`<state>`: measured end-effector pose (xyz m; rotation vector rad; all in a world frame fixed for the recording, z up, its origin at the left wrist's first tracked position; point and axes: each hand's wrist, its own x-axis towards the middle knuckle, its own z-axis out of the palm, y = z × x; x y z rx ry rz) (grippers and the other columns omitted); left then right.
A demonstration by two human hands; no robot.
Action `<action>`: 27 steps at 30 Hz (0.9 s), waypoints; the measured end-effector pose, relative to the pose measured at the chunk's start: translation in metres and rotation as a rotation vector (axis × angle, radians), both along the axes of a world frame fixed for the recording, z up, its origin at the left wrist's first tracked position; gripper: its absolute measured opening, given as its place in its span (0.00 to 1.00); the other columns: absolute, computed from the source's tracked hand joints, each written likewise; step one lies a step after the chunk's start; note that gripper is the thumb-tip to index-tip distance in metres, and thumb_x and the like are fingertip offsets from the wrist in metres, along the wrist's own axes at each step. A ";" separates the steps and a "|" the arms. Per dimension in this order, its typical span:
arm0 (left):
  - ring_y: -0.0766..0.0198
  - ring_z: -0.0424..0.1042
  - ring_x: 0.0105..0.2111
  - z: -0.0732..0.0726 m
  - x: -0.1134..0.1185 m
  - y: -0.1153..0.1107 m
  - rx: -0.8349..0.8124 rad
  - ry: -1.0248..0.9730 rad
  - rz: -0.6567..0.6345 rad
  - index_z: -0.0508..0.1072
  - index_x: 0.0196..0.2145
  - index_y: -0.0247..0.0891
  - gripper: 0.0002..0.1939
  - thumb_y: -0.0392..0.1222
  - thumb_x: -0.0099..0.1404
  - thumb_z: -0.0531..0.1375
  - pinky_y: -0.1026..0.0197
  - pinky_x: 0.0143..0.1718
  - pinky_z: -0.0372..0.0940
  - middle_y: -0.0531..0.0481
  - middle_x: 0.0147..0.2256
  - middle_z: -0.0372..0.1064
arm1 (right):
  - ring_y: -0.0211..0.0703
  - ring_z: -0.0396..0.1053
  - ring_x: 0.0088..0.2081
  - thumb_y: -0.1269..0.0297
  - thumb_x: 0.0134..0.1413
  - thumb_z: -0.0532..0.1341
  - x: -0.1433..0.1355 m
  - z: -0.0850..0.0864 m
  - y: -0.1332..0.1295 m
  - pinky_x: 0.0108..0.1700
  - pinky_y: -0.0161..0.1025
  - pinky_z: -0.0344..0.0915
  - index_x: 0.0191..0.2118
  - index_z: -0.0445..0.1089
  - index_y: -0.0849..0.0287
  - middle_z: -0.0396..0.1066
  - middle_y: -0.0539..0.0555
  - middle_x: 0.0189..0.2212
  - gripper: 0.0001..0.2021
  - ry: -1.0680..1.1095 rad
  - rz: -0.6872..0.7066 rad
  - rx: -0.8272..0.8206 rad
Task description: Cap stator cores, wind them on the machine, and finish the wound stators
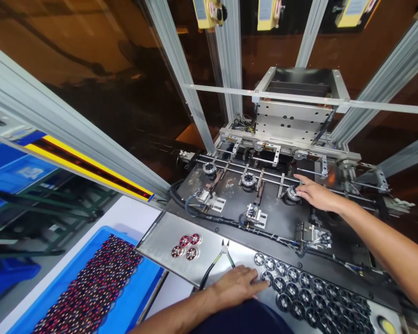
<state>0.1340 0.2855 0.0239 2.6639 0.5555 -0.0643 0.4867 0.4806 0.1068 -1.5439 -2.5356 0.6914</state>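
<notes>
My right hand reaches over the machine bed to the rightmost of three round fixtures. Its fingers grip a round metal part there, with the index finger stretched out past it toward the rail; the hand covers some of the part. My left hand lies low over the steel tray, fingers extended, one fingertip at a black-rimmed spoked ring. Just beyond that hand lie cutting pliers, jaws pointing away. Several red-and-copper wound coil cores rest farther left on the tray.
Round parts sit on the left fixture and middle fixture. Rows of black rings cover the tray's right side. A blue bin of many wound cores stands at left. Aluminium posts and small clamps surround the bed.
</notes>
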 end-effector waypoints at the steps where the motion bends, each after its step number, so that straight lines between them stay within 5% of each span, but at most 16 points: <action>1: 0.57 0.75 0.39 0.000 0.000 -0.001 0.005 0.012 0.003 0.62 0.60 0.47 0.27 0.51 0.66 0.62 0.58 0.42 0.69 0.48 0.41 0.71 | 0.55 0.54 0.67 0.59 0.66 0.58 0.001 0.000 -0.001 0.64 0.58 0.57 0.40 0.75 0.63 0.56 0.60 0.66 0.12 -0.009 0.010 0.000; 15: 0.54 0.76 0.42 -0.025 -0.003 -0.009 -0.012 -0.002 0.205 0.71 0.45 0.41 0.23 0.60 0.59 0.65 0.54 0.44 0.71 0.43 0.49 0.70 | 0.51 0.63 0.61 0.60 0.65 0.60 0.000 -0.010 0.006 0.62 0.57 0.61 0.45 0.74 0.59 0.65 0.58 0.60 0.10 -0.105 0.056 0.007; 21: 0.58 0.77 0.41 -0.032 -0.001 -0.013 -0.096 -0.090 0.291 0.71 0.40 0.39 0.12 0.49 0.65 0.64 0.55 0.45 0.71 0.43 0.48 0.72 | 0.50 0.66 0.57 0.60 0.65 0.60 -0.003 -0.015 0.008 0.59 0.55 0.64 0.46 0.73 0.60 0.68 0.58 0.57 0.10 -0.101 0.067 0.002; 24: 0.59 0.77 0.41 -0.021 0.001 -0.012 -0.183 -0.182 0.336 0.70 0.38 0.39 0.09 0.45 0.64 0.65 0.56 0.46 0.71 0.45 0.46 0.74 | 0.48 0.68 0.55 0.60 0.65 0.61 -0.005 -0.012 0.009 0.57 0.53 0.66 0.46 0.73 0.60 0.70 0.57 0.54 0.10 -0.087 0.041 0.025; 27: 0.59 0.76 0.40 0.011 -0.004 -0.006 -0.289 -0.302 0.450 0.68 0.41 0.39 0.12 0.43 0.63 0.65 0.59 0.44 0.71 0.46 0.41 0.75 | 0.49 0.71 0.52 0.59 0.65 0.61 -0.011 0.007 0.001 0.55 0.53 0.68 0.44 0.74 0.60 0.73 0.58 0.50 0.11 -0.048 -0.027 0.109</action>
